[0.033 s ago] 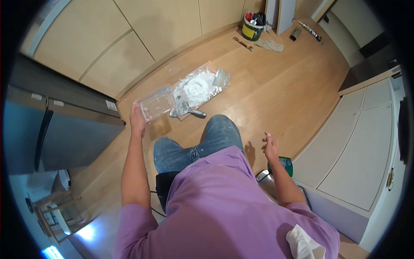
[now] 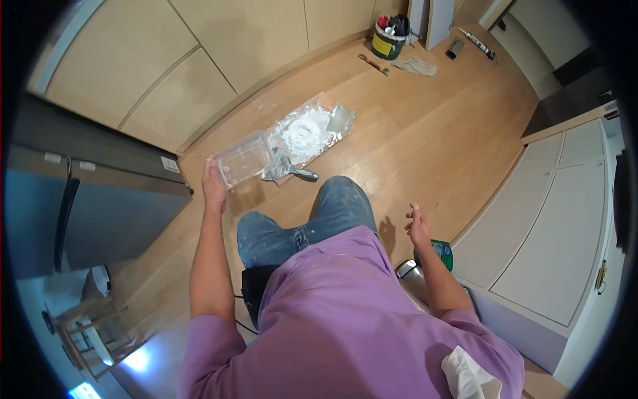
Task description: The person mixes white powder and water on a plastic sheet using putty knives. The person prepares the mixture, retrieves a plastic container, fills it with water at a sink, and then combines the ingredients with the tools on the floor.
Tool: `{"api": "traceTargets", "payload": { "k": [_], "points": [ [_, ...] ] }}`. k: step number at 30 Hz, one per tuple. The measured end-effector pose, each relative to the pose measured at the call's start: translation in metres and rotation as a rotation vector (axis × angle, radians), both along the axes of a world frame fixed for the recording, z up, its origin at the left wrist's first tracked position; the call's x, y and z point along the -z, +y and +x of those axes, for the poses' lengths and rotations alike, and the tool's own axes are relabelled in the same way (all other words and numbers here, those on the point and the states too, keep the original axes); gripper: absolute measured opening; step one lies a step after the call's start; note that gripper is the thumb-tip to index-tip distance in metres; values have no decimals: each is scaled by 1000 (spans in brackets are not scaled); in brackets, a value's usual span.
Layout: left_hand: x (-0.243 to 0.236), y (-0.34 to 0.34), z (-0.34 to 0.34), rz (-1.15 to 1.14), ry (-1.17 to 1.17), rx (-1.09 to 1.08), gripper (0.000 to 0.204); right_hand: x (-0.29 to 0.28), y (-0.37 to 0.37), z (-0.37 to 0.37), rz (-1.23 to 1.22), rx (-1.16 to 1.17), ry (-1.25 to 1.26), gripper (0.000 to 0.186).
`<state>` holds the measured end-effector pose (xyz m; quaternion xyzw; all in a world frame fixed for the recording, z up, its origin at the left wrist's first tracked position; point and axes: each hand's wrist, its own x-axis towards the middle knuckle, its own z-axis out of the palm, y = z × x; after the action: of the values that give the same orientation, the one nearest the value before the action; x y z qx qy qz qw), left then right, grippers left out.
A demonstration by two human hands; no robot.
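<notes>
My left hand (image 2: 214, 187) grips the near-left end of a clear rectangular plastic container (image 2: 242, 161) above the floor. Beside the container, a mound of white powder (image 2: 302, 135) with a hollow in its middle lies on a plastic-covered sheet. A putty knife (image 2: 282, 167) with a smeared wide blade rests at the sheet's near edge, its handle (image 2: 305, 175) toward my knees. On the sheet's far right corner is a flat, pale scraper-like plate (image 2: 341, 119). My right hand (image 2: 418, 227) hangs free to the right of my knee, fingers loosely apart and nothing in them.
A dark bucket of tools (image 2: 389, 41), an orange-ended tool (image 2: 373, 64), a glove (image 2: 416, 66) and a caulking gun (image 2: 478, 44) are at the far side. A green package (image 2: 441, 255) and a metal cylinder (image 2: 413, 278) stand by my right forearm. Cabinets (image 2: 531, 226) border the right.
</notes>
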<state>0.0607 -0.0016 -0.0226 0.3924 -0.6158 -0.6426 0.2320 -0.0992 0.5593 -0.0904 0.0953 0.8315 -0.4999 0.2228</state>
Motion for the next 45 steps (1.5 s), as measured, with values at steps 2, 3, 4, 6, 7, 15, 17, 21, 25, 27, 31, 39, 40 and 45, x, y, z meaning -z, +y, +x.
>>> {"api": "traceTargets", "payload": {
  "k": [2,3,4,6,7,15,17,21,25,27,31,39,40,45],
  "points": [
    [16,-5,-10,25,20,12,44,2,-5,-4,10,25,3,68],
    [27,-14,-14,13,21,22,43,0,-16,-1,8,38,-3,68],
    [37,-22,-18,1,21,31,42,-2,-29,1,7,50,-8,68],
    [53,-27,-32,-8,24,55,41,-3,-47,3,29,1,33,65],
    [61,-27,-39,-10,21,67,40,-2,-59,3,38,-26,53,64],
    [117,-37,-74,105,-6,76,37,5,-208,-9,-14,-392,210,47],
    [124,-41,-82,102,-15,73,37,-5,-232,-20,27,-513,286,47],
    [132,-49,-96,144,-60,120,36,4,-245,-32,120,-639,312,48],
    [147,-59,-104,83,-96,165,36,7,-247,-36,120,-643,315,50],
    [153,-61,-109,44,-112,186,37,10,-246,-39,130,-650,296,50],
    [163,-62,-117,66,-147,181,36,9,-247,-42,144,-661,237,51],
    [185,-63,-134,186,-122,169,34,8,-248,-49,130,-654,196,51],
    [185,-62,-136,201,-134,175,34,8,-247,-50,135,-654,198,51],
    [201,-71,-138,171,-170,206,35,5,-250,-54,108,-654,176,50]
  ]
}}
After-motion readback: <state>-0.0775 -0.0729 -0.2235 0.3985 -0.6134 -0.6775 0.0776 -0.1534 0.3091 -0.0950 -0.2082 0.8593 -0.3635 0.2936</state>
